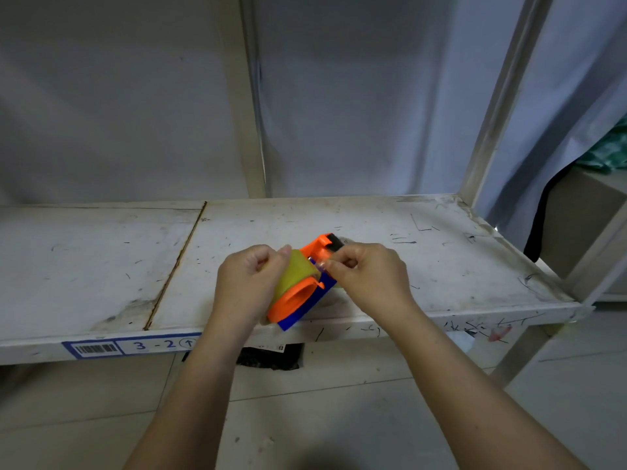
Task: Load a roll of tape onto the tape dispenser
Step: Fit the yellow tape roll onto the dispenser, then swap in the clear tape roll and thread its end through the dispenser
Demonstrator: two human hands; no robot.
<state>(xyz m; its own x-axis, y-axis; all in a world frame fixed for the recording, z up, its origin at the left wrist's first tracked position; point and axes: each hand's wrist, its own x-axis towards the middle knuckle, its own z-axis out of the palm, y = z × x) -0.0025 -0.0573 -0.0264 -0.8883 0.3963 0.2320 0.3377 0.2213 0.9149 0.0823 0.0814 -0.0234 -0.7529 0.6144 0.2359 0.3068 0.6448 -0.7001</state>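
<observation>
Roll [294, 273] looks seated on dispenser [298, 296]. Left hand [249, 279] grips the roll at 9 o'clock; right hand [368, 274] pinches the tape end at 3. Threading left, I reckon.

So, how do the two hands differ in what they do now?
The left hand wraps the yellowish tape roll on the orange and blue tape dispenser; the right hand pinches near its orange top. Left is closed wide, right has fingertips together. Both are over the shelf.
</observation>
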